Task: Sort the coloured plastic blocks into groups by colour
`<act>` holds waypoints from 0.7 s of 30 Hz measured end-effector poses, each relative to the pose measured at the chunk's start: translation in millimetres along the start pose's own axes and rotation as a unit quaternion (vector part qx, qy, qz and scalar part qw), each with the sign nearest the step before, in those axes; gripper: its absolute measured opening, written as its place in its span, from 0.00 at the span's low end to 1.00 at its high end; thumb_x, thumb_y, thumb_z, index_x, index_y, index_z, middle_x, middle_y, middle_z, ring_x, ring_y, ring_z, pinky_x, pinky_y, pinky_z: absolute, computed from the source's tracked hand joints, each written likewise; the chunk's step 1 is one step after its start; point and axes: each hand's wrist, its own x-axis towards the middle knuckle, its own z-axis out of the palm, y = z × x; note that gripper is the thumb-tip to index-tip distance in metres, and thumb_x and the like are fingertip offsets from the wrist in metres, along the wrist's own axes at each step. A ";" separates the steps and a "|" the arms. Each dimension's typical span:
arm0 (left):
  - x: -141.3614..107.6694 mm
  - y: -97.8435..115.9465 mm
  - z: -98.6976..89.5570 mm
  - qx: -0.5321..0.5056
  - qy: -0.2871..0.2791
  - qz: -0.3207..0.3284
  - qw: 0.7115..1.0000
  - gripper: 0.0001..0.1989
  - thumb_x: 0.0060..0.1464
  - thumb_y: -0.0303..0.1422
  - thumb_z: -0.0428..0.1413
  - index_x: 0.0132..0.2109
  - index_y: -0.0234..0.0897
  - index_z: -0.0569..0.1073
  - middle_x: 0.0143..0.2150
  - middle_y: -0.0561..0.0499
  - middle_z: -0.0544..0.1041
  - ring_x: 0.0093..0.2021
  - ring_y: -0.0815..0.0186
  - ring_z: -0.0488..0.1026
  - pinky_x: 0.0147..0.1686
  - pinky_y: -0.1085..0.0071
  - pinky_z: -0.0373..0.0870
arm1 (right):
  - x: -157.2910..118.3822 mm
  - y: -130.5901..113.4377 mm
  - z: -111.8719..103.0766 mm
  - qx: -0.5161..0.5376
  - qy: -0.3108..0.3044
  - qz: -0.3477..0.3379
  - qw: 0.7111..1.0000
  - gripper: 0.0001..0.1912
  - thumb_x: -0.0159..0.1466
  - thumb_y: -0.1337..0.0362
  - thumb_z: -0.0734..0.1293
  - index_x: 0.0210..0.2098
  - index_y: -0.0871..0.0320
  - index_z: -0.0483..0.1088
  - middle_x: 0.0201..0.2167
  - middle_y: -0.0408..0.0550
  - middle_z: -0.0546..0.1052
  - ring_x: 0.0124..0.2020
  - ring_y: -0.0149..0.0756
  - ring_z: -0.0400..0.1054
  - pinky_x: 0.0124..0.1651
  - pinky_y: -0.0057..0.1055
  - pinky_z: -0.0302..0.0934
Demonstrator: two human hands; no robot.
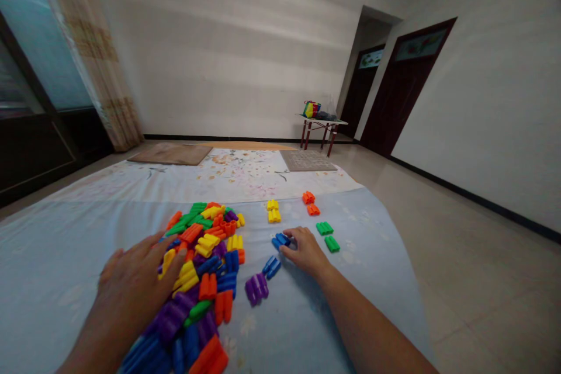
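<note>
My right hand pinches a blue plastic building block between thumb and fingers, low over the cloth. Just nearer to me lies another blue block, with a purple block beside it. Beyond that hand are yellow blocks, orange blocks and green blocks, each colour set apart in its own small group. On the left, my left hand rests over the edge of a mixed heap of ribbed blocks, fingers stretched out. Part of the heap is hidden beneath it.
A pale blue floral cloth covers the near part of the table, a white one the far part. Two flat boards, one brown and one patterned, lie toward the far edge. Behind stands a small side table with a colourful bag.
</note>
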 end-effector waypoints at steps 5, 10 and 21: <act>3.6 -42.8 31.1 -0.117 -0.028 -0.070 0.990 0.26 0.59 0.43 0.40 0.53 0.31 0.70 0.57 0.38 0.71 0.56 0.55 0.68 0.57 0.56 0.61 | 1.4 1.2 0.1 0.029 0.011 0.013 0.999 0.15 0.57 0.64 0.68 0.44 0.57 0.74 0.38 0.49 0.76 0.39 0.38 0.68 0.45 0.32 0.60; -2.6 -52.9 59.2 -0.249 0.011 -0.090 0.964 0.22 0.59 0.42 0.40 0.48 0.36 0.71 0.54 0.46 0.74 0.55 0.61 0.69 0.59 0.65 0.61 | 0.7 3.4 -1.4 0.011 0.018 0.022 1.000 0.13 0.58 0.62 0.67 0.42 0.59 0.74 0.36 0.49 0.76 0.38 0.38 0.68 0.43 0.30 0.60; -12.1 -42.9 50.4 -0.325 0.013 -0.136 0.936 0.25 0.59 0.43 0.37 0.51 0.34 0.69 0.58 0.43 0.69 0.59 0.58 0.64 0.62 0.60 0.55 | -0.7 -2.4 -3.7 0.003 -0.030 0.037 0.999 0.11 0.56 0.59 0.68 0.36 0.57 0.74 0.31 0.46 0.75 0.33 0.34 0.67 0.37 0.27 0.58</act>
